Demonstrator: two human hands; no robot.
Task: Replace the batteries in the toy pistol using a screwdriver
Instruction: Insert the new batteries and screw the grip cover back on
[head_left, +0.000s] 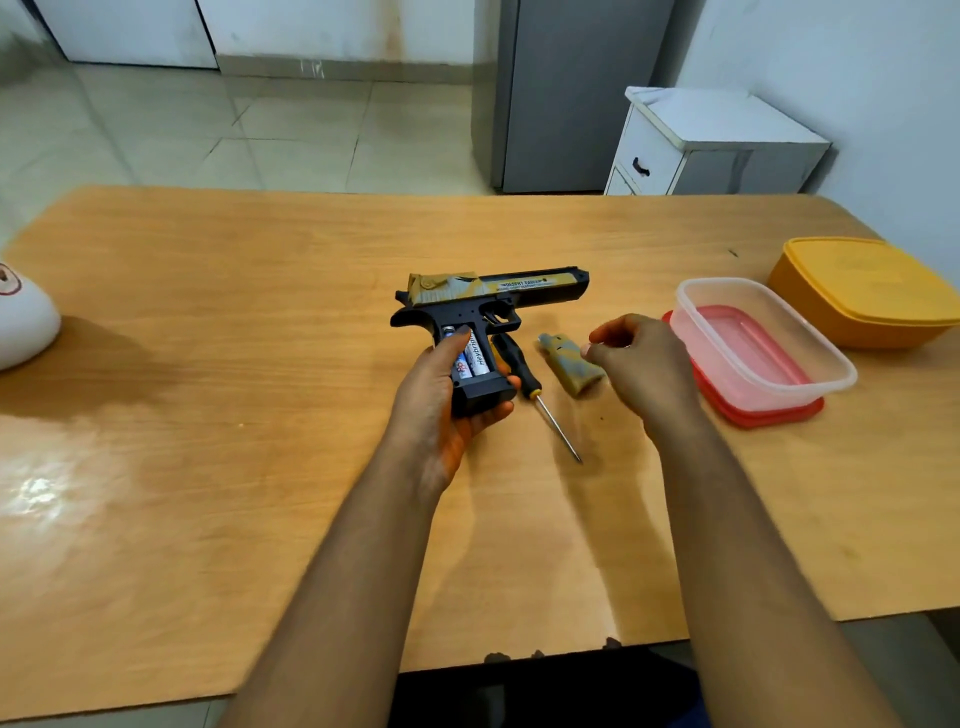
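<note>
The black and tan toy pistol (493, 293) lies on its side mid-table, barrel pointing right. My left hand (441, 400) grips its handle from below, thumb on the open battery bay, where two white batteries (470, 358) sit. Just right of the grip lies the screwdriver (540, 392), black handle far, metal tip toward me. The tan battery cover (569, 366) rests on the table beside it. My right hand (639, 364) hovers over the cover's right end with its fingers curled and pinched together; whether something small is between them cannot be seen.
A clear plastic tub (763, 345) sits on a red lid (769, 410) to the right, with a closed yellow box (862, 291) behind it. A white object (23, 325) pokes in at the left edge. The wooden table (234, 441) ends close to my body.
</note>
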